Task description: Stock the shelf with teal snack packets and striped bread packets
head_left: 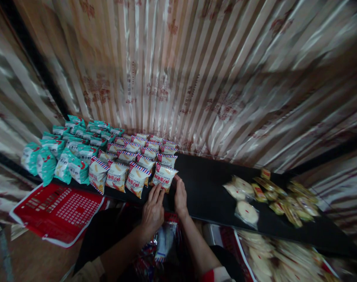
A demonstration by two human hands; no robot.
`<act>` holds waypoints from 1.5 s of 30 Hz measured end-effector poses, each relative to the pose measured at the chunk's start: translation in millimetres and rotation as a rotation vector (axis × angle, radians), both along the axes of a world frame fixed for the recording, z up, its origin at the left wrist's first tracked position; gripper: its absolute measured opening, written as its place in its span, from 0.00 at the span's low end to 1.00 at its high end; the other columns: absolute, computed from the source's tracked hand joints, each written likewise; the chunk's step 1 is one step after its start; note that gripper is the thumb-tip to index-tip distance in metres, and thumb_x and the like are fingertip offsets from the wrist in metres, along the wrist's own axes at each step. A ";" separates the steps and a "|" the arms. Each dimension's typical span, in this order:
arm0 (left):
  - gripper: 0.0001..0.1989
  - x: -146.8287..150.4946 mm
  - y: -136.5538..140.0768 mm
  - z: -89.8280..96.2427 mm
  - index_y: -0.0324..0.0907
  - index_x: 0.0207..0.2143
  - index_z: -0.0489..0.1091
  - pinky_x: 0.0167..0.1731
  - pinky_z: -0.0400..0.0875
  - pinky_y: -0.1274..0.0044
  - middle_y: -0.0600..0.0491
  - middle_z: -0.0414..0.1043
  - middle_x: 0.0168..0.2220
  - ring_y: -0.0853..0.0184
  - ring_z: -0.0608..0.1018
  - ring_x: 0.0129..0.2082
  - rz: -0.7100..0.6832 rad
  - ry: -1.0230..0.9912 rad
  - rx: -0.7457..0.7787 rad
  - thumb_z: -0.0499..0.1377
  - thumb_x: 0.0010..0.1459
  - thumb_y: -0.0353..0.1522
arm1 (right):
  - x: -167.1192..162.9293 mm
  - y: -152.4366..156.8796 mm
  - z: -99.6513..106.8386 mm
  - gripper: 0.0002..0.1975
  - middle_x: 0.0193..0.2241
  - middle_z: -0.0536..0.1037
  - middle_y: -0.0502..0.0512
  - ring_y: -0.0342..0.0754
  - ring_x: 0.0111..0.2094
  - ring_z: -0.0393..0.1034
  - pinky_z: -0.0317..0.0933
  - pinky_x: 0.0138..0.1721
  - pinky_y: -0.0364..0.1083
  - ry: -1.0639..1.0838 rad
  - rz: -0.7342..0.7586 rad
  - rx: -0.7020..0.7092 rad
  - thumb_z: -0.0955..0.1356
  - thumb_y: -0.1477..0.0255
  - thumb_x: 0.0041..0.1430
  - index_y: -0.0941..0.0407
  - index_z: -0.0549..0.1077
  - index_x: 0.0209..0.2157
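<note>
A white snack bag (164, 177) with a striped top edge and red lettering stands at the right end of the front row on the black shelf. The fingers of my left hand (153, 209) are pressed together on its lower front. My right hand (180, 196) is upright along the bag's right side, fingers stretched out and close against it; its thumb is hidden. To the left, matching white bags (117, 175) stand in rows reaching the back of the shelf. Beyond them are rows of teal snack bags (63, 163).
Round pale packets (247, 213) and yellow-wrapped packets (296, 205) lie on the right of the shelf (206, 188). A red bag (63, 213) hangs open at lower left. Below are more wrapped packets (166, 239) and a box of pale packets (260, 254). Printed striped sheeting (172, 78) hangs behind.
</note>
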State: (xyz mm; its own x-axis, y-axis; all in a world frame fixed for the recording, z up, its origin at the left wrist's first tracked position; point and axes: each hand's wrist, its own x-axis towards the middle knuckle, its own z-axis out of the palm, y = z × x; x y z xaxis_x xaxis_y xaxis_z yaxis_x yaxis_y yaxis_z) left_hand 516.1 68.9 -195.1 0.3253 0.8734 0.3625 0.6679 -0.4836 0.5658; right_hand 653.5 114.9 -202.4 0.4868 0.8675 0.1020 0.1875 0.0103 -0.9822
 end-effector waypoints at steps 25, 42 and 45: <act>0.27 -2.5 18.7 -21.3 0.34 0.58 0.59 0.60 0.58 0.63 0.43 0.54 0.62 0.59 0.52 0.64 0.016 0.039 0.121 0.45 0.54 0.20 | 15.7 37.8 2.1 0.15 0.36 0.79 0.55 0.53 0.37 0.73 0.64 0.43 0.50 -0.182 0.100 -0.077 0.65 0.64 0.47 0.53 0.75 0.37; 0.21 -31.3 -47.9 -27.9 0.39 0.46 0.68 0.51 0.68 0.65 0.45 0.68 0.47 0.62 0.69 0.51 -0.098 -0.012 0.006 0.46 0.53 0.21 | -6.4 -84.8 11.7 0.19 0.30 0.76 0.55 0.47 0.32 0.71 0.64 0.37 0.45 -0.055 -0.091 -0.009 0.63 0.58 0.56 0.58 0.70 0.39; 0.20 -43.7 -67.5 -35.2 0.39 0.44 0.70 0.54 0.64 0.66 0.45 0.66 0.51 0.61 0.66 0.53 -0.045 0.120 -0.213 0.46 0.53 0.21 | -18.4 -119.4 -8.5 0.16 0.29 0.77 0.55 0.48 0.32 0.71 0.64 0.37 0.44 -0.181 0.045 -0.120 0.61 0.60 0.58 0.57 0.72 0.34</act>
